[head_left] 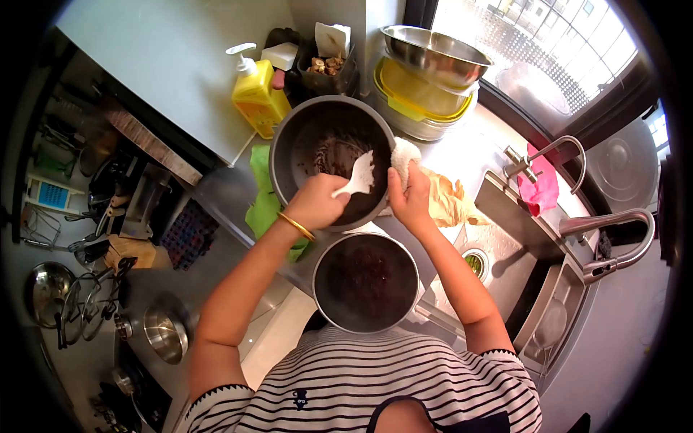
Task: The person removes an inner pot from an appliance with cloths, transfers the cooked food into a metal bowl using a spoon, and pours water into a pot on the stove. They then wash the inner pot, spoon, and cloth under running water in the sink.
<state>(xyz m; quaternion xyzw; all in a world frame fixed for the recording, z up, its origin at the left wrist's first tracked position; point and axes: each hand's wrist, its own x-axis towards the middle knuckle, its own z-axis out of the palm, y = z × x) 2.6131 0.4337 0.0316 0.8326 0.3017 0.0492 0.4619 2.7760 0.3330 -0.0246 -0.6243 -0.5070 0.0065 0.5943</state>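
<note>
My left hand (317, 202) is closed on the handle of a white spatula (361, 176), whose blade is over the inside of a large dark pot (292, 155). Dark streaks of residue cling to the pot's inner bottom. With my right hand (410, 193) I grip a pale cloth (405, 155) against the pot's right rim. Closer to my body is a second round pot (364, 281) with a dark mass inside; haze blurs its contents. A green cloth (261, 209) lies at the large pot's left side.
Behind are a yellow pump bottle (261, 101), a dark bin (328, 72) and stacked bowls (433, 65). Crumpled brown paper (447, 198) lies right of my right hand. Farther right are a sink (505, 252), faucet (613, 220) and pink cloth (538, 187). Utensils and metal bowls (166, 328) stand left.
</note>
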